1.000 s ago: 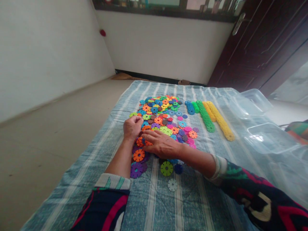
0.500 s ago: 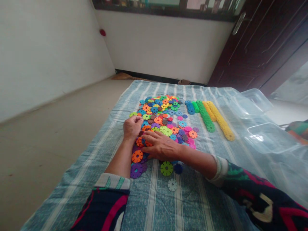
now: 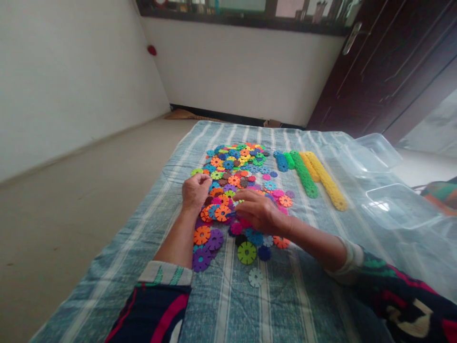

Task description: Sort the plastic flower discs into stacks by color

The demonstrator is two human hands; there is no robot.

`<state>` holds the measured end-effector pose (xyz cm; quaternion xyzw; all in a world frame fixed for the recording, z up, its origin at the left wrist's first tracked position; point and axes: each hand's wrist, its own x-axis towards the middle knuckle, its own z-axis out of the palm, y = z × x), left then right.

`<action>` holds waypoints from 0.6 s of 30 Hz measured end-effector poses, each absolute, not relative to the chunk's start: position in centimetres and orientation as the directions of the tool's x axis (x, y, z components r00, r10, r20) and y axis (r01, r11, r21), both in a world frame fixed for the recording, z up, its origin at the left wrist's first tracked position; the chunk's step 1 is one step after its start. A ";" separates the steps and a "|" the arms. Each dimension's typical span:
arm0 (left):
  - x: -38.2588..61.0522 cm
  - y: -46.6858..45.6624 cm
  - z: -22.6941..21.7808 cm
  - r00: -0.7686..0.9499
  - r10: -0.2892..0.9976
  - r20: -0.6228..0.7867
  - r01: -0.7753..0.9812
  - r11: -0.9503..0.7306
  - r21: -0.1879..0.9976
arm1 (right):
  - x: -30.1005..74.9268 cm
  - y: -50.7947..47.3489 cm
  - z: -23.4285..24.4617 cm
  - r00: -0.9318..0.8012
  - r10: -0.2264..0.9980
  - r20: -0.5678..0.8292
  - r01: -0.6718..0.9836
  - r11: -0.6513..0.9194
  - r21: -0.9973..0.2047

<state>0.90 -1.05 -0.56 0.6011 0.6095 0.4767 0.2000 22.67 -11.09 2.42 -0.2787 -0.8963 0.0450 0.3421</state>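
Left hand [image 3: 195,193], curled, is resting against the coloured plastic discs [image 3: 228,176], its grip unclear; right hand [image 3: 259,212], open, is touching the heap, which is lying on a striped cloth [image 3: 203,305] beside linked disc chains [image 3: 305,174].

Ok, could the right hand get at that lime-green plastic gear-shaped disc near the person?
Probably yes. The lime-green plastic disc lies close to the right hand, on the person's side of it, and nothing covers it. Loose blue plastic discs lie beside it but seem to leave the way free.
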 end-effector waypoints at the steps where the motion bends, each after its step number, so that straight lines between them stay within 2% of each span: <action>1: 0.9 -1.1 -0.5 -0.201 0.923 0.328 0.540 -0.175 0.823 | 23.5 -10.4 2.6 -0.561 0.572 0.599 0.501 0.810 -0.304; 6: 0.5 -1.0 -0.3 -0.211 0.922 0.326 0.548 -0.165 0.820 | 30.1 -5.3 4.0 -0.251 0.751 0.611 0.728 0.562 -0.392; 10: 0.4 -1.1 -0.3 -0.206 0.920 0.334 0.543 -0.176 0.821 | 35.3 -1.6 4.8 -0.117 0.856 0.504 0.882 0.323 -0.343; 13: 0.5 -1.2 -0.2 -0.209 0.920 0.332 0.545 -0.173 0.820 | 37.6 0.0 4.6 -0.138 0.894 0.427 0.932 0.263 -0.250; 18: 0.5 -1.2 -0.2 -0.213 0.918 0.334 0.548 -0.170 0.819 | 38.7 1.0 3.8 -0.220 0.922 0.320 0.952 0.274 -0.133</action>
